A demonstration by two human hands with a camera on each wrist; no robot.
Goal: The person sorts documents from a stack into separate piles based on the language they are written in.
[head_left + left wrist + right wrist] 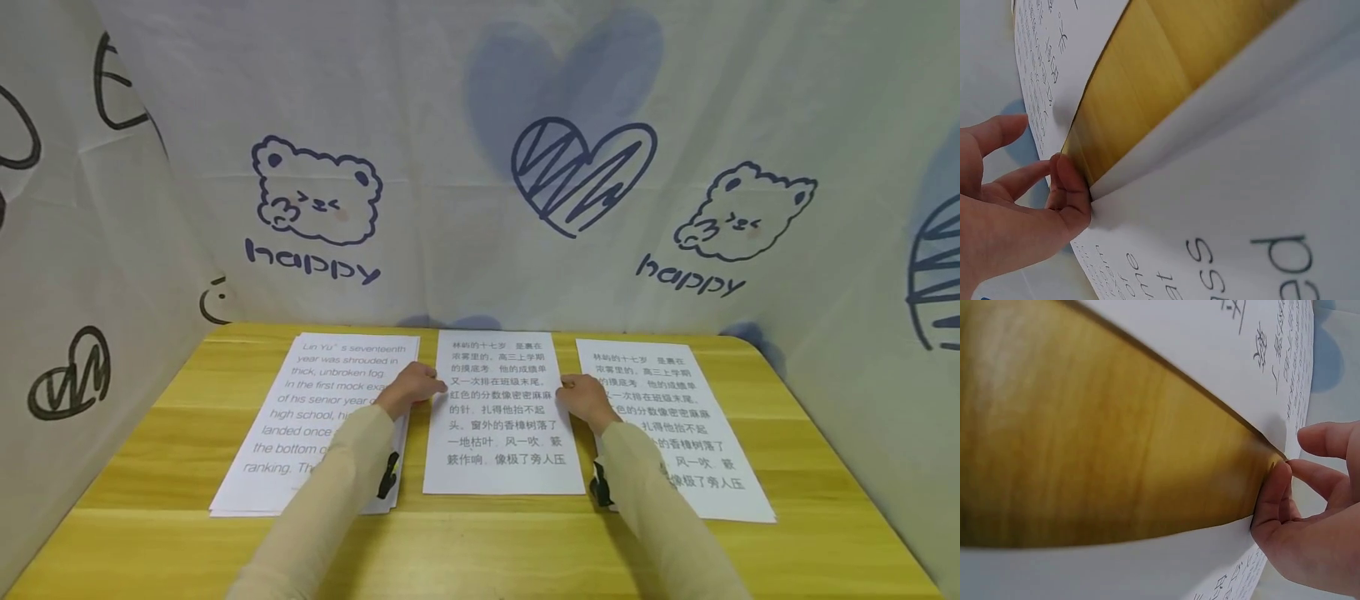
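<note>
A middle sheet of paper (pixel 501 417) printed with Chinese text lies on the wooden table between my two hands. My left hand (pixel 411 387) is at its left edge, over the right side of a stack of English-printed sheets (pixel 255 467). In the left wrist view, the left thumb (pixel 1007 131) is raised apart from the bent fingers at the paper's edge. At the right edge is my right hand (pixel 587 400), above the left side of another Chinese-printed sheet (pixel 720 492). Its thumb (pixel 1325 439) also stands apart, while its fingertips touch the middle sheet's edge.
The yellow wooden table (pixel 480 550) runs up to a white cloth backdrop (pixel 450 208) with bear and heart drawings. Cloth also hangs at the left and right. My sleeves cross parts of the left stack and the right sheet. Strips of bare wood separate the papers.
</note>
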